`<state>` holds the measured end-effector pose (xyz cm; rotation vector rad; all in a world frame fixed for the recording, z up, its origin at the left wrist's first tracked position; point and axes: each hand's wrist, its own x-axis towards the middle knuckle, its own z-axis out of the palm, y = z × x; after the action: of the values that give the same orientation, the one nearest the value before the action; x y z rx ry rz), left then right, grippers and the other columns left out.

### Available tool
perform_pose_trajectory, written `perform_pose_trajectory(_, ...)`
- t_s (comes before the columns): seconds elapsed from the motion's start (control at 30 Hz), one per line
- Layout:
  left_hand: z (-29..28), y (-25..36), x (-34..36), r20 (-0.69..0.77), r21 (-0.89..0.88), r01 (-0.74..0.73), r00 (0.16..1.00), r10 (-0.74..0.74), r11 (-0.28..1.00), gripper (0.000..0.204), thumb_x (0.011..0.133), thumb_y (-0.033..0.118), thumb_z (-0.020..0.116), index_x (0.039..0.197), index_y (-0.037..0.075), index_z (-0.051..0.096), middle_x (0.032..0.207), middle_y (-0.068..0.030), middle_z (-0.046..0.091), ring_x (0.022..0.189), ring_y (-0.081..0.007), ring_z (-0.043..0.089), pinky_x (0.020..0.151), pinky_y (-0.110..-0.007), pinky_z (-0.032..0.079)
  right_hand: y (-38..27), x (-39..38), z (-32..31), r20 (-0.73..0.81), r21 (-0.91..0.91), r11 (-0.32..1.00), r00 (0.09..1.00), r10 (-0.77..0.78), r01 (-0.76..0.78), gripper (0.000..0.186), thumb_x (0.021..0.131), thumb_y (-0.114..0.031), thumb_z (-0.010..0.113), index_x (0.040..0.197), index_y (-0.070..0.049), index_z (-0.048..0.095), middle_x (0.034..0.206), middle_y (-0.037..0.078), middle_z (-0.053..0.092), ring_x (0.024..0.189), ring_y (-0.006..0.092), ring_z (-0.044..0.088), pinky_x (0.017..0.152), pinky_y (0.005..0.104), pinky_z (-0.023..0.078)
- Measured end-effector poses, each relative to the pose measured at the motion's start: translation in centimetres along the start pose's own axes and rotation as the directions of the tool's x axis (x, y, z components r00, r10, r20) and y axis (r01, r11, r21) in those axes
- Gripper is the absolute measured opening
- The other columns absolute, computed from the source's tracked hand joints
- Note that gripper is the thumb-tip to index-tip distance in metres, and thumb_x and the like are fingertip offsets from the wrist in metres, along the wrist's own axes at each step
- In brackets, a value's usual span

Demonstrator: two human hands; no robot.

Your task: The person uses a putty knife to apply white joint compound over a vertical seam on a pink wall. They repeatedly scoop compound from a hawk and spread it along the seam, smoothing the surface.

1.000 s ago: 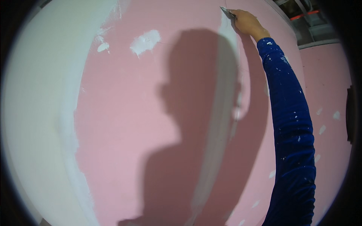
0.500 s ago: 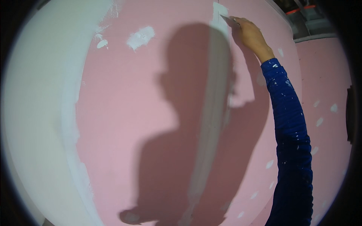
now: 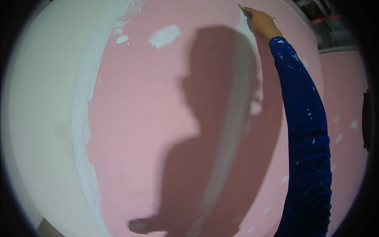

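Note:
My right hand [image 3: 263, 23], in a paint-flecked blue sleeve, grips a putty knife [image 3: 243, 9] high on the pink wall board [image 3: 134, 98]. Its blade is at the top of a vertical band of white filler [image 3: 231, 118], which runs down through the shadow cast on the board by my head and arm. A larger white patch [image 3: 165, 36] and a small dab [image 3: 122, 39] lie to the left. My left hand is out of sight.
An off-white wall surface [image 3: 43, 110] with a ragged filler edge borders the board at left. At right, more pink board [image 3: 341, 98] carries scattered white dabs. An opening with metal framing [image 3: 327, 27] shows at top right, and a dark object [image 3: 366, 120] sits at the far right.
My right hand with the knife dropped slightly half a second ago and is now higher again at the band's top. The view has shifted, so the wall's marks appear farther right.

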<state>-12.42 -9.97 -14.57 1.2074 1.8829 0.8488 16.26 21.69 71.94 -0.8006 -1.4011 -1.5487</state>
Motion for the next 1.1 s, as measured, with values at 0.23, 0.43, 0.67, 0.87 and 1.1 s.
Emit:
perform_pose_trajectory(0.23, -0.8, -0.1, 1.7, -0.015, 0.147, 0.011, 1.000, -0.009, 0.989, 0.069, 0.093, 0.033, 0.068, 0.149, -0.001, 0.048, 0.133, -0.0345, 0.063, 0.126, -0.0473, 0.061, 0.103, -0.051, 0.051, 0.8, 0.2, 0.8, -0.120, -0.005, 0.998, 0.990, -0.069, 0.069, 0.042, 0.098, -0.022, 0.053, 0.138, -0.021, 0.067, 0.117, 0.022, 0.073, 0.109, 0.0450, 0.068, 0.097, 0.0537, 0.053)
perform_pose_trajectory(0.43, -1.8, 1.8, 1.7, 0.027, 0.113, 0.048, 0.998, -0.051, 0.992, 0.067, 0.092, 0.033, 0.069, 0.150, 0.003, 0.050, 0.126, -0.0327, 0.067, 0.121, -0.0483, 0.064, 0.100, -0.052, 0.053, -0.1, 0.7, -0.1, -0.082, -0.068, 0.992, 0.990, -0.111, 0.106, 0.042, 0.095, -0.016, 0.051, 0.132, -0.015, 0.071, 0.117, 0.023, 0.072, 0.109, 0.0447, 0.068, 0.099, 0.0516, 0.052)
perform_pose_trajectory(0.67, -1.5, -0.2, 0.0, 0.066, 0.156, 0.026, 0.997, -0.036, 0.987, 0.069, 0.093, 0.033, 0.070, 0.150, 0.002, 0.049, 0.128, -0.0325, 0.067, 0.122, -0.0469, 0.064, 0.101, -0.052, 0.052, -1.7, -3.5, -3.4, 0.024, -0.022, 0.993, 0.993, -0.119, 0.119, 0.051, 0.090, -0.011, 0.053, 0.139, -0.016, 0.067, 0.118, 0.022, 0.073, 0.110, 0.0428, 0.069, 0.098, 0.0484, 0.053)
perform_pose_trajectory(0.87, -1.0, -3.0, -1.7, 0.058, 0.124, -0.097, 0.994, 0.090, 0.988, 0.070, 0.093, 0.031, 0.072, 0.150, 0.000, 0.047, 0.132, -0.0337, 0.064, 0.126, -0.0450, 0.063, 0.102, -0.050, 0.051, -1.8, -10.0, -5.9, 0.047, 0.009, 0.996, 0.995, -0.091, 0.091, 0.045, 0.097, -0.016, 0.053, 0.141, -0.022, 0.065, 0.117, 0.019, 0.074, 0.107, 0.0417, 0.070, 0.096, 0.0535, 0.053)
perform_pose_trajectory(1.1, -1.4, -2.5, -3.1, 0.045, 0.074, -0.062, 0.997, 0.059, 0.995, 0.070, 0.091, 0.029, 0.072, 0.149, -0.002, 0.048, 0.130, -0.0341, 0.065, 0.126, -0.0446, 0.063, 0.103, -0.050, 0.050, 1.8, -2.5, -4.1, -0.007, 0.014, 1.000, 1.000, 0.006, -0.006, 0.050, 0.099, -0.012, 0.048, 0.146, -0.027, 0.061, 0.124, 0.020, 0.072, 0.112, 0.0428, 0.068, 0.098, 0.0534, 0.053)
